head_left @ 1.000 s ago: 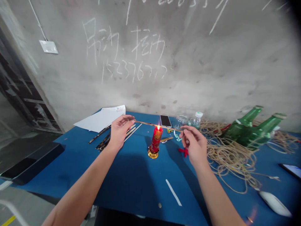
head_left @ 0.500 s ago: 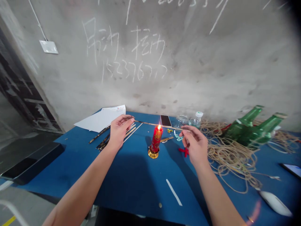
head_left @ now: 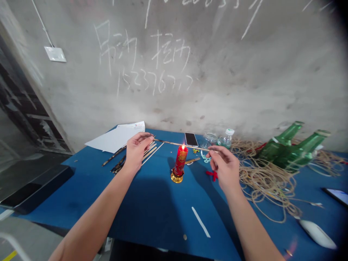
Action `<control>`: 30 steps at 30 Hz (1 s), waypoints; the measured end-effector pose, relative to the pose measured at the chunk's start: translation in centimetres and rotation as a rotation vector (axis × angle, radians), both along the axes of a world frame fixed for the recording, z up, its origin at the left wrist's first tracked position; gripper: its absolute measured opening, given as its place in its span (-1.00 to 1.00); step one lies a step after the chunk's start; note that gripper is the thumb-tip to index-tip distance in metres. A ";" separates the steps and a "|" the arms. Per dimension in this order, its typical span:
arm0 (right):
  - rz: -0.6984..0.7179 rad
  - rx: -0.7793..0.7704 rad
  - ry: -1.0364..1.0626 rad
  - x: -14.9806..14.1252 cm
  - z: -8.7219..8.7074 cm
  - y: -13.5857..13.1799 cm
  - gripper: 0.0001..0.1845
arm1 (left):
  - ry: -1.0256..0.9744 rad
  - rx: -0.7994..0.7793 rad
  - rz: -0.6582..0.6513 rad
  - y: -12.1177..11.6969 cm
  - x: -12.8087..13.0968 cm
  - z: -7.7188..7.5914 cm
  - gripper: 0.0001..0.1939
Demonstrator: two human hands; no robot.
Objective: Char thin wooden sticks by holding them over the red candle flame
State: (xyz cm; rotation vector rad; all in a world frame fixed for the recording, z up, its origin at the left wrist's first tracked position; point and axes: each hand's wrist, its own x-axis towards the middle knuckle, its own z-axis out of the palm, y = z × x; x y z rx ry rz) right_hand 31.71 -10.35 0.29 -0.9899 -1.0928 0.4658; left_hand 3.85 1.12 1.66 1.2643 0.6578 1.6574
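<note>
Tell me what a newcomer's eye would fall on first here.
Probably the burning red candle, upright near the middle of the blue table, with a thin stick held at its lit tip between the left hand and right hand. Next come two green bottles among tangled cord on the right, and white writing on the grey wall behind.

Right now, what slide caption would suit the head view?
Left hand and right hand hold a thin stick near the flame of a red candle on a blue table.
</note>
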 end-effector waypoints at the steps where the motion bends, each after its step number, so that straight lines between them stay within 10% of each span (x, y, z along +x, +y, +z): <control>1: 0.000 -0.002 -0.001 0.0 0.0 0.0 -0.80 | -0.002 0.000 0.000 0.0 0.0 0.0 -0.77; 30: 0.039 0.006 -0.028 -0.3 0.1 -0.1 -0.82 | -0.040 -0.013 0.028 0.4 -0.5 0.2 -0.82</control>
